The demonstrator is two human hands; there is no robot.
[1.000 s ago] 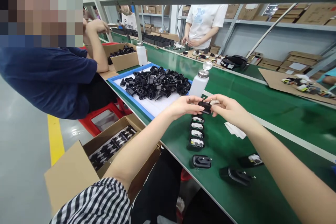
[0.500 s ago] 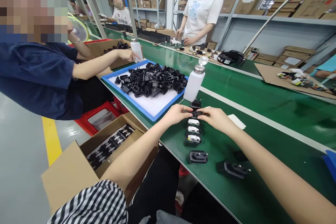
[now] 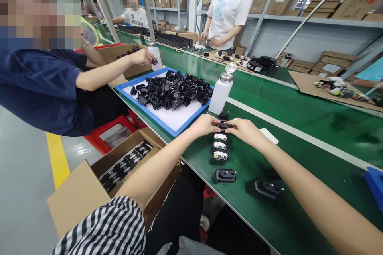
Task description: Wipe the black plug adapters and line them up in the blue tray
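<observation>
My left hand and my right hand pinch a black plug cover between them, from its two sides. It sits at the far part of a row on the green bench, just in front of another black plug piece. Nearer to me in the same row stand three open charger housings, with white and green parts showing inside. Closer still, a closed black plug adapter stands with its pins up, and a second black adapter is to its right under my right forearm.
A blue-rimmed tray heaped with black plug covers lies to the left. Beyond my hands stands a white dispenser bottle. An open carton of black pieces is below the bench edge. A co-worker's hand reaches over at left.
My hands stay at the same spot in the row, and the cover between them now shows more of its top. The co-worker's hand at left has drawn back, holding a small black piece.
</observation>
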